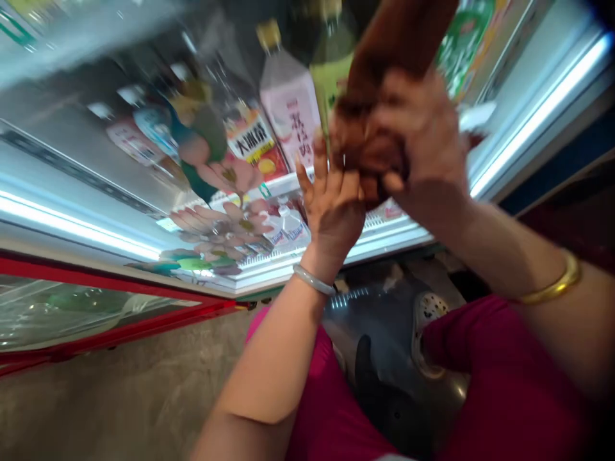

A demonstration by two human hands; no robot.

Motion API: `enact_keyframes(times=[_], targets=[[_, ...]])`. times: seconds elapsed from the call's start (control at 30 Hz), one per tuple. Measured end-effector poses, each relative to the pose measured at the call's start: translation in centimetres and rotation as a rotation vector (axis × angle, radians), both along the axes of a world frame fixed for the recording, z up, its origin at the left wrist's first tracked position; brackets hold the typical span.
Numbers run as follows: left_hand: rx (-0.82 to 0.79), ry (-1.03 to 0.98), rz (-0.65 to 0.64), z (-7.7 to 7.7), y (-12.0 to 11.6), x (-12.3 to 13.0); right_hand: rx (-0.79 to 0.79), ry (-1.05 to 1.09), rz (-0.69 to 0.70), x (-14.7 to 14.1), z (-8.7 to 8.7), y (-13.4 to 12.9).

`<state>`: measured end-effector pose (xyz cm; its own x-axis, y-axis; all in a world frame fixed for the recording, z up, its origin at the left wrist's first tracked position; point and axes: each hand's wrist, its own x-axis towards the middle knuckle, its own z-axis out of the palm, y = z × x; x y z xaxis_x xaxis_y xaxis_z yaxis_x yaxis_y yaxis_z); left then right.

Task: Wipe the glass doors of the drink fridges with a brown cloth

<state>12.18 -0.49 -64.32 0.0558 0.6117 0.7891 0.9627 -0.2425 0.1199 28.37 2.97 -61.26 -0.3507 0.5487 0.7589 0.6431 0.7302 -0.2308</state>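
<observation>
My left hand (336,205) is raised with its fingers apart, the fingertips in front of the lower shelf of a lit drinks cooler. It holds nothing I can see. My right hand (425,137) is beside it, blurred, with fingers curled and thumb bent. Against it lies a dark brown shape (408,38) running up to the top edge; whether it is a cloth or a reflection in glass, I cannot tell. Behind the hands stand a bottle with a pink label (291,115), an iced tea bottle (252,137) and a yellow-green bottle (331,57).
Floral decals (225,176) overlap the view of the shelves at left. Light strips (77,224) run along both cooler sides. A red-framed panel (144,323) slants across the lower left. Below are my magenta trousers (509,384), a white shoe (425,326) and a dark shiny surface.
</observation>
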Motion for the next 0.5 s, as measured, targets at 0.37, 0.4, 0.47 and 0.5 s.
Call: enact_keyframes(times=[0.37, 0.4, 0.47, 0.5], targets=[[0.226, 0.159, 0.193, 0.6, 0.7, -2.6, 0.290, 0.519, -0.220, 2.9, 0.3, 3.3], [0.233, 0.159, 0.191, 0.5, 0.7, -2.7, 0.294, 0.515, -0.224, 1.9, 0.2, 3.0], [0.225, 0.154, 0.192, 0.3, 0.8, -2.9, 0.337, 0.361, -0.163, -0.6, -0.4, 2.2], [0.221, 0.154, 0.190, 0.1, 0.9, -3.1, 0.353, 0.248, -0.103, -1.7, -0.9, 1.8]])
